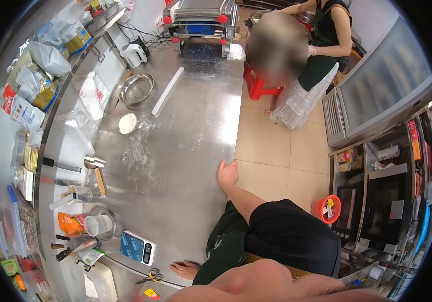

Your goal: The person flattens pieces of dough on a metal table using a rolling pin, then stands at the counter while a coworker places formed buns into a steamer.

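My left hand (186, 270) lies flat on the near end of the steel table (186, 166), fingers spread, holding nothing. My right hand (227, 172) is at the table's right edge, with its thumb up and its fingers curled over the rim. Near my left hand are a pair of scissors (150, 276) and a digital scale (145, 251). Farther up the tabletop stand a small bowl of white powder (127, 123) and a metal bowl (136, 89). A long white rod (168, 90) lies beside them, and white dust marks the steel.
A roller machine (201, 25) with red knobs stands at the far end. A co-worker (329, 40) is beyond the table's right side, near a red stool (261, 88). Tubs, knives and packets line the left wall below a loaded shelf. A red bin (326, 209) stands on the floor.
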### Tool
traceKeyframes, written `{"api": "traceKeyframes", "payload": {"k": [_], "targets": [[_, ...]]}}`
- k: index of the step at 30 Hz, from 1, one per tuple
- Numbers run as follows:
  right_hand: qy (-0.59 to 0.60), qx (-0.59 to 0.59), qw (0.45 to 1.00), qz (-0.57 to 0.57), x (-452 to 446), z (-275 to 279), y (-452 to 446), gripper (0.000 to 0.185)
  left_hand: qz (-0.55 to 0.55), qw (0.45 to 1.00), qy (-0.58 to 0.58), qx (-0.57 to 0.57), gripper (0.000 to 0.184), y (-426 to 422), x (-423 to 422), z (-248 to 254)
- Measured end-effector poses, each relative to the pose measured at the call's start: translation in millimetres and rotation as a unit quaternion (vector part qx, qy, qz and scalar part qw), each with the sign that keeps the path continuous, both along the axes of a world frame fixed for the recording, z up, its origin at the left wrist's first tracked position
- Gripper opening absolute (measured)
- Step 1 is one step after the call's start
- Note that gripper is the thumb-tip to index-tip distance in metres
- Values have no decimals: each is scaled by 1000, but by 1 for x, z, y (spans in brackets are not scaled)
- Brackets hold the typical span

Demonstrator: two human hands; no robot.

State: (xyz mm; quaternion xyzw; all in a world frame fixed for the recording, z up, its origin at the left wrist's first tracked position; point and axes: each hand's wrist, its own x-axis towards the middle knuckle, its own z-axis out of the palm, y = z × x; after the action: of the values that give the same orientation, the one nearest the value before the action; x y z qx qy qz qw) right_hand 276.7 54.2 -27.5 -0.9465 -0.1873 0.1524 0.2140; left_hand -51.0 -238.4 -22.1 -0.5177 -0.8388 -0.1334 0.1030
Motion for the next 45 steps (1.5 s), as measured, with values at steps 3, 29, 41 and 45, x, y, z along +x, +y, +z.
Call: {"api": "traceKeyframes", "payload": {"k": [3, 29, 41, 45], "targets": [[-4, 1, 1000, -2, 0, -2, 0, 54, -2, 1000, 1, -1, 48, 0, 0, 0], [2, 18, 1000, 0, 1, 0, -1, 51, 5, 1000, -17, -8, 47, 2, 3, 6], [-5, 18, 1000, 0, 0, 0, -1, 52, -8, 1000, -6, -1, 47, -1, -1, 0], [13, 14, 1000, 7, 1, 3, -1, 55, -5, 1000, -5, 1, 47, -1, -1, -1]]}}
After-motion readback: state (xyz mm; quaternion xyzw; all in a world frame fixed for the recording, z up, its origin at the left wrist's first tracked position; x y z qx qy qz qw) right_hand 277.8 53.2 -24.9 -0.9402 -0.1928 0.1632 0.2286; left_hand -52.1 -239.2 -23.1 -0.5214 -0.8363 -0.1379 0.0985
